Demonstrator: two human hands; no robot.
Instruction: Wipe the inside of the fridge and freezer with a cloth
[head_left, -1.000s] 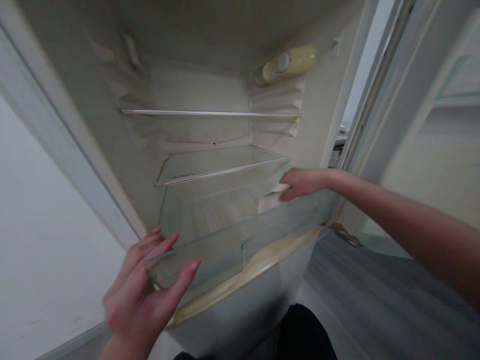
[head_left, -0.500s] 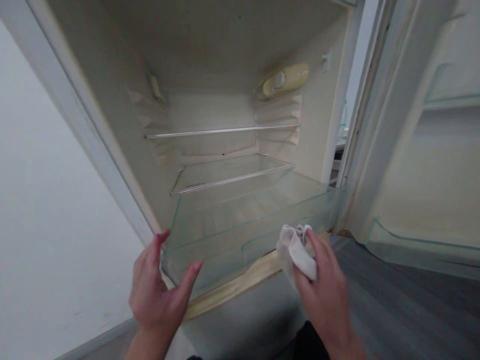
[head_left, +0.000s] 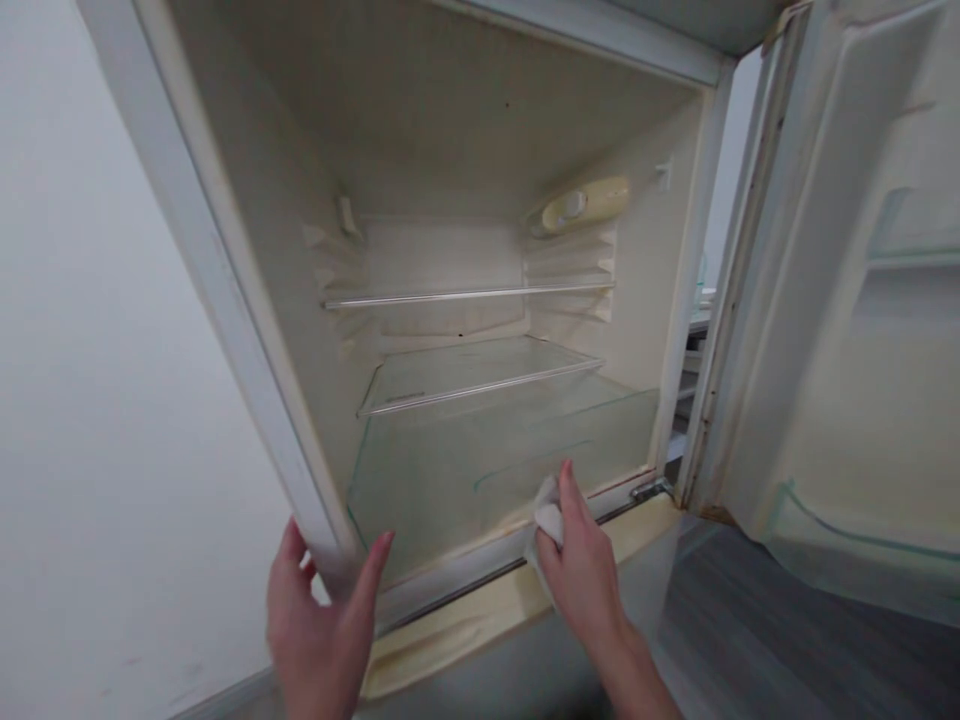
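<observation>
Gripping white cloth [head_left: 549,515] at five o'clock: right hand [head_left: 587,565], before clear drawer [head_left: 431,490]. Left hand [head_left: 324,620] spreading fingers around fridge frame [head_left: 229,300] at seven o'clock, contact unclear. Probably wiping; next move calling for firm cloth pressure along sill [head_left: 450,578].

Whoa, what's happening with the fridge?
Someone is at the open fridge with two bare hands. The right hand grips a white cloth at the lower front edge, in front of a clear drawer. The left hand is spread around the lower left corner of the frame; I can't tell how firmly it touches. The drawer sits inside, below two shelves, and the door stands open.
</observation>
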